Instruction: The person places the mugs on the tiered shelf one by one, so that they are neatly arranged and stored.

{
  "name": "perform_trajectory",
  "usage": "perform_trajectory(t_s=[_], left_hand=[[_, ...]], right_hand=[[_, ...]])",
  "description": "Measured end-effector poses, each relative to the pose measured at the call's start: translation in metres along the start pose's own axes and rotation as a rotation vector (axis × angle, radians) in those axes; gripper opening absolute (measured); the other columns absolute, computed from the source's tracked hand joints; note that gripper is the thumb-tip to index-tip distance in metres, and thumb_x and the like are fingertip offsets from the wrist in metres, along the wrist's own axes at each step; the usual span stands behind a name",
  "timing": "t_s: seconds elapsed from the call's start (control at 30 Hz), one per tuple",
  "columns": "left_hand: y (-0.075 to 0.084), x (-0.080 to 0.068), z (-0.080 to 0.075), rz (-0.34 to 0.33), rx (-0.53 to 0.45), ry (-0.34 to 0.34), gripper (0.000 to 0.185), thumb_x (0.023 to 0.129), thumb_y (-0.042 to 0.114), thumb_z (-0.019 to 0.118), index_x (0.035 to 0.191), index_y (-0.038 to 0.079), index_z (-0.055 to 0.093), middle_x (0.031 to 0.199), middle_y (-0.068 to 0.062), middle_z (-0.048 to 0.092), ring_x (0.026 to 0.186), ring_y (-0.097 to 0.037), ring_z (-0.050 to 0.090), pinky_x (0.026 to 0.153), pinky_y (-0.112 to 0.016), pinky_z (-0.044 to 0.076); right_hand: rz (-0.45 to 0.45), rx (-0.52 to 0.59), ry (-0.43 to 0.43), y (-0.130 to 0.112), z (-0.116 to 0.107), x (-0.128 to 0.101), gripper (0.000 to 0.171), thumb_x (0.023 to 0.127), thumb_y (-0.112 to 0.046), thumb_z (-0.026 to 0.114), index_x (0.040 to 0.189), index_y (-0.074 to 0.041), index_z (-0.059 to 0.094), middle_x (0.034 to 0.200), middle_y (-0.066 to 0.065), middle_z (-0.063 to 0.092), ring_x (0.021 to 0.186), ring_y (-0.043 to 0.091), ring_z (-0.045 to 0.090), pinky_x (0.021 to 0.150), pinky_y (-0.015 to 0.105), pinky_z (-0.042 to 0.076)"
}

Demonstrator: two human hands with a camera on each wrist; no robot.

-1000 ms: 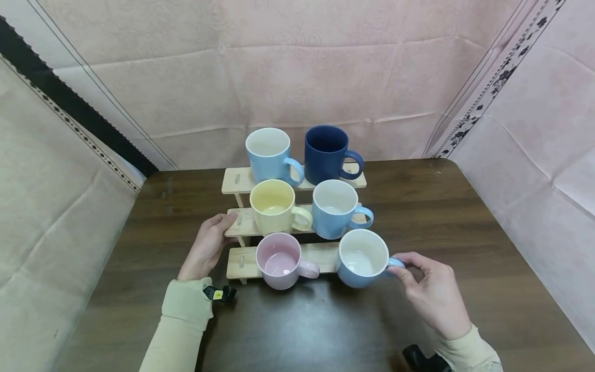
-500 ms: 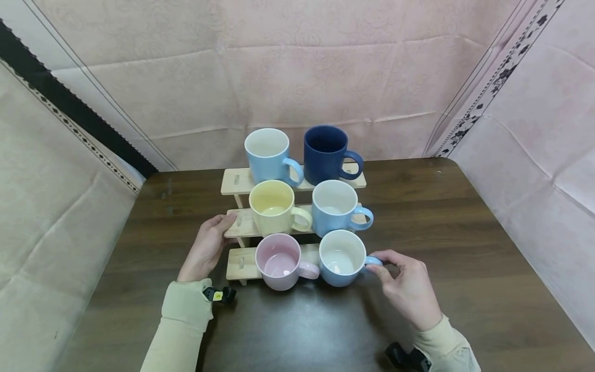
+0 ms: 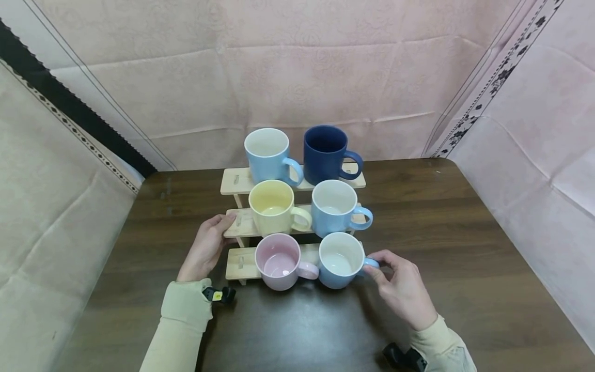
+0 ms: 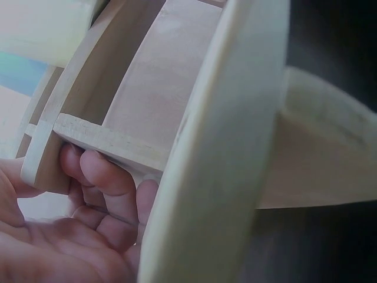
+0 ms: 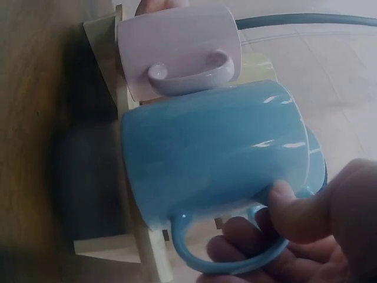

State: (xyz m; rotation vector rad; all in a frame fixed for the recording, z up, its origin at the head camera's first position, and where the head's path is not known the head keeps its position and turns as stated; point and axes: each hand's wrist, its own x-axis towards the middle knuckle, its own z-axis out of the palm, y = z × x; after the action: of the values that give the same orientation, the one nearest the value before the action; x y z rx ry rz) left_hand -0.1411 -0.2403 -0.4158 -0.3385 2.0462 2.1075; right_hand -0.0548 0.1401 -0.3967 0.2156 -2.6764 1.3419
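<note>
Right now the right hand (image 3: 402,287) pinches the handle of a blue mug (image 3: 341,260) on the near step of the rack (image 3: 237,267), beside the pink mug (image 3: 281,261). Left hand (image 3: 206,247) grips the rack's left end. Seemingly placing; next, release gently.

Bare dark wooden table (image 3: 465,248) lies open right of the three-tier wooden rack (image 3: 238,182), and in front of it between the two forearms. Left end of each tier is bare wood; left hand (image 3: 206,248) sits against the middle tier's end. Bottom tier: pink mug (image 3: 279,261) and light blue mug (image 3: 341,259) just beside each other, pink handle filling the gap. The right hand (image 3: 402,289) blocks approach from the right. Pink curtain (image 3: 297,77) closes off the back.
</note>
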Motion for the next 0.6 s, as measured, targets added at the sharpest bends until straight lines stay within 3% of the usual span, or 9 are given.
perform_trajectory(t_s=[0.2, 0.47, 0.6], left_hand=[[0.0, -0.001, 0.0, 0.001, 0.008, -0.003, 0.043, 0.102, 0.038, 0.05, 0.115, -0.003, 0.05, 0.099, -0.005, 0.053, 0.086, -0.015, 0.055, 0.089, -0.038, 0.044], [0.0, -0.002, -0.001, 0.014, 0.019, -0.004, 0.045, 0.102, 0.037, 0.049, 0.118, -0.005, 0.049, 0.103, -0.007, 0.052, 0.088, -0.015, 0.055, 0.089, -0.037, 0.045], [-0.001, -0.001, -0.001, 0.018, 0.016, 0.004, 0.044, 0.102, 0.037, 0.05, 0.116, -0.005, 0.05, 0.101, -0.007, 0.051, 0.086, -0.015, 0.055, 0.087, -0.035, 0.046]], right_hand=[[0.007, 0.002, -0.075, 0.0, -0.004, -0.001, 0.009, 0.091, -0.016, 0.07, 0.099, -0.015, 0.067, 0.09, -0.004, 0.065, 0.08, 0.01, 0.061, 0.071, 0.027, 0.052], [-0.088, 0.056, -0.144, 0.001, -0.006, 0.001, 0.022, 0.09, -0.01, 0.07, 0.11, -0.013, 0.062, 0.103, -0.002, 0.065, 0.095, 0.014, 0.064, 0.085, 0.034, 0.053], [-0.119, -0.053, -0.196, 0.001, -0.014, 0.001, 0.031, 0.089, -0.021, 0.073, 0.117, -0.018, 0.059, 0.108, -0.008, 0.061, 0.103, 0.011, 0.061, 0.089, 0.039, 0.051]])
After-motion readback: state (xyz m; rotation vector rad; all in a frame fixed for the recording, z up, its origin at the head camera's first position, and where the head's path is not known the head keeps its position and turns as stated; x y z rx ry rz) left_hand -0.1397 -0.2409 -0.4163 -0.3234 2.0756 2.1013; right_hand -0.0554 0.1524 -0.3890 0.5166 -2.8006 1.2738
